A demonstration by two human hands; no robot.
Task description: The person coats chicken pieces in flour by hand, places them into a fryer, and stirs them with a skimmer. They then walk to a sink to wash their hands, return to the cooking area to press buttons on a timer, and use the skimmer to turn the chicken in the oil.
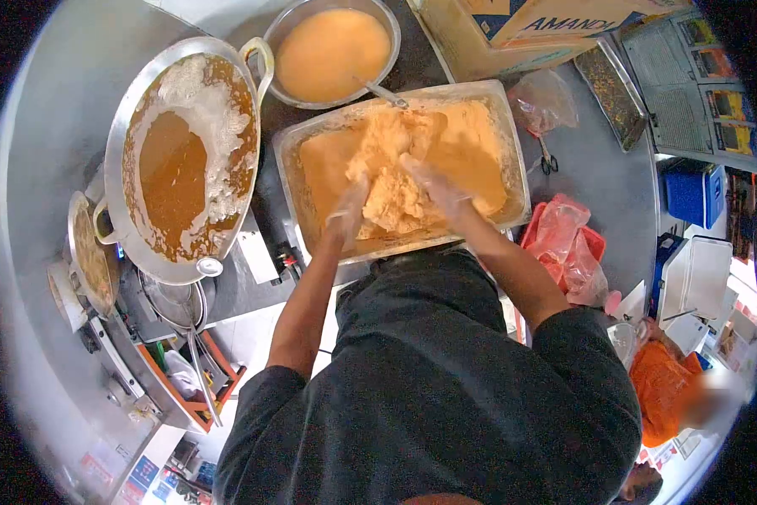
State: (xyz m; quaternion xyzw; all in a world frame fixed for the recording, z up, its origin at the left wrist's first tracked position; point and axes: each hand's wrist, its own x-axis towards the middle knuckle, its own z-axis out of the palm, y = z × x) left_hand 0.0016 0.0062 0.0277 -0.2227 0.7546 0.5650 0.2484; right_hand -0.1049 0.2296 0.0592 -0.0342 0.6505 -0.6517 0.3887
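Note:
Both my hands are deep in a clear rectangular tub (513, 160) filled with orange flour coating. My left hand (350, 204), in a thin glove dusted with flour, presses against the left side of a heap of coated pieces (391, 189). On the heap's right side, my right hand (435, 187), also gloved and floured, grips into it. Neither hand is lifted clear of the flour.
A big wok of bubbling oil (180, 160) sits left of the tub. Behind stands a metal bowl of orange batter (332, 52) with a spoon. Red plastic bags (568, 244), scissors (548, 158) and a cardboard box (513, 29) lie right. A person in orange (669, 387) is at lower right.

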